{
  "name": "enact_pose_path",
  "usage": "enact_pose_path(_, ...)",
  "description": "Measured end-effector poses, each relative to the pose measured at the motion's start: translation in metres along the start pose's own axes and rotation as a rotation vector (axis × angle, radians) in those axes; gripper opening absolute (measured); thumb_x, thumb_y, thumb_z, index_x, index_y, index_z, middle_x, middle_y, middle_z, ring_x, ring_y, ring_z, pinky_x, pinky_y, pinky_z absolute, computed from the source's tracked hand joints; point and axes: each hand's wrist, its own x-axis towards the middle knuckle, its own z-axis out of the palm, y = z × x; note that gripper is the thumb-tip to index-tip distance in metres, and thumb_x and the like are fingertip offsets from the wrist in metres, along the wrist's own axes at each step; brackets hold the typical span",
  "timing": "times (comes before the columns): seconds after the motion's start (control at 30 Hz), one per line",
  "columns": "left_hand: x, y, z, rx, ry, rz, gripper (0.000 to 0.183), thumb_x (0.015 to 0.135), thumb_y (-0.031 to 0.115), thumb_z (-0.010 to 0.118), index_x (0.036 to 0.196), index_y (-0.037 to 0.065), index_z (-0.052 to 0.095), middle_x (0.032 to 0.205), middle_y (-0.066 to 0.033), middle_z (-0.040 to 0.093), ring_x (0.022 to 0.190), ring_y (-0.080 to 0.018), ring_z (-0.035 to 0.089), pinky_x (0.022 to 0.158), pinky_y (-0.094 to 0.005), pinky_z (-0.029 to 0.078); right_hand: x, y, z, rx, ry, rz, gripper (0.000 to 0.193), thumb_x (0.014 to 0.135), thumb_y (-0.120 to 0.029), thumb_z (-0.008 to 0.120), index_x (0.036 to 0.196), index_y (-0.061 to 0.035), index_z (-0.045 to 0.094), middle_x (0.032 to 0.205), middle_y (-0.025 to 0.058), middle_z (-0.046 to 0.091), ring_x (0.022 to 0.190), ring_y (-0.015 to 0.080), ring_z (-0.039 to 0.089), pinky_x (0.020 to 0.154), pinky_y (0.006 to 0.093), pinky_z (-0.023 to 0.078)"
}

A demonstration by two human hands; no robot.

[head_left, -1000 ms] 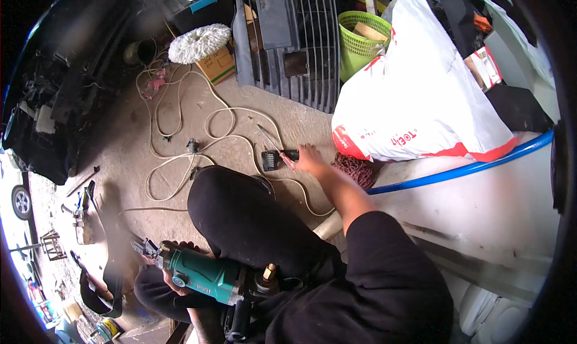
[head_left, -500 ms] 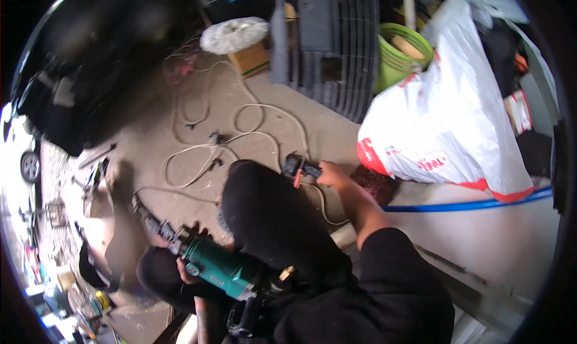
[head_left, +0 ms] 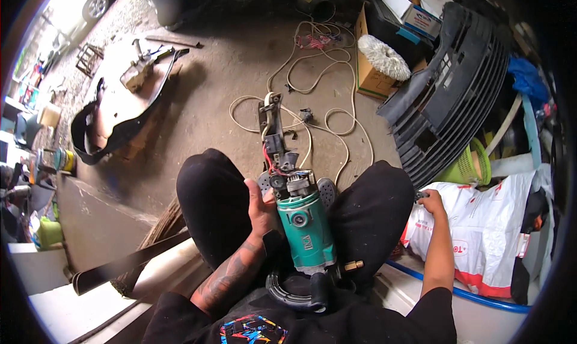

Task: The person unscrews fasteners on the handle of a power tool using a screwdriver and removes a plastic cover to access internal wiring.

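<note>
Steadies a green power tool point(head_left: 305, 233) in the lap with the left hand point(head_left: 262, 210), between black-trousered thighs point(head_left: 211, 185) above a concrete floor point(head_left: 222, 67). Shows the left thumb raised, with the other fingers mostly hidden behind the casing; cannot tell how tightly closed. Holds a small dark item point(head_left: 421, 195) in the right hand point(head_left: 431, 203), out by the right knee, with fingers folded narrowly around it, near a white plastic bag point(head_left: 451, 224).

Could roll or slide off the lap, supported by just 1 hand and 2 sloping thighs. Could snag the thin red wires point(head_left: 267, 156), exposed toward the far end, with a careless brush of the left hand. Might catch grit in the bared gears point(head_left: 298, 183) if dropped.

Runs near to far along the long axis, leaning slightly left at the far end. Points the stripped dark end toward the pale cord point(head_left: 354, 103) looped beyond, and the black loop handle point(head_left: 319, 291) back toward the body.
</note>
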Motion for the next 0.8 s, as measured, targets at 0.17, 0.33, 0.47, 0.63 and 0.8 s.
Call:
enact_pose_path(0.17,0.009,-0.008,-0.013,-0.039,-0.149,0.014,0.092,0.093,0.079,0.032,0.144,0.004,0.045,0.133,-0.0134,0.061,0.117,-0.0255,0.061,0.103,-0.0414,0.047,-0.012,0.007,-0.009,0.088,0.312,-0.077,0.028,0.076,-0.01,0.077,0.103,-0.0015,0.074,0.089,0.011,0.074,0.082,0.0195,0.069,0.08,0.0335,0.052)
enact_pose_path(0.33,0.003,0.011,0.021,-0.13,-0.127,-0.039,0.078,0.096,0.069,0.044,0.14,0.006,0.051,0.122,-0.0136,0.065,0.107,-0.0255,0.065,0.097,-0.0427,0.052,-0.022,-0.026,-0.011,0.228,0.356,-0.114,0.029,0.08,-0.005,0.077,0.108,0.002,0.072,0.098,0.009,0.073,0.089,0.0164,0.067,0.085,0.03,0.051)
enact_pose_path(0.47,0.008,0.018,0.018,0.03,-0.004,0.044,0.062,0.099,0.054,0.049,0.137,0.006,0.054,0.118,-0.0123,0.067,0.103,-0.0229,0.067,0.094,-0.0405,0.054,-0.022,-0.079,-0.039,0.639,0.431,-0.284,0.038,0.09,-0.006,0.073,0.123,0.0071,0.062,0.111,0.0117,0.07,0.1,0.0159,0.065,0.091,0.0263,0.05)
enact_pose_path(0.63,0.012,0.014,0.001,0.037,-0.083,0.136,0.052,0.104,0.042,0.045,0.131,0.0,0.058,0.116,-0.0086,0.067,0.103,-0.0177,0.065,0.094,-0.0333,0.051,-0.017,-0.141,-0.077,0.782,0.519,-0.543,0.036,0.093,-0.011,0.071,0.125,0.0045,0.063,0.118,0.01,0.065,0.106,0.0148,0.061,0.092,0.026,0.048)
enact_pose_path(0.8,0.02,0.006,0.002,0.058,-0.055,0.107,0.051,0.108,0.041,0.038,0.128,-0.001,0.058,0.116,-0.0081,0.067,0.103,-0.015,0.065,0.094,-0.0315,0.051,-0.01,-0.195,-0.122,1.445,0.453,-0.792,0.04,0.096,-0.027,0.068,0.126,-0.0013,0.061,0.113,0.0078,0.066,0.101,0.0211,0.063,0.093,0.0362,0.049)
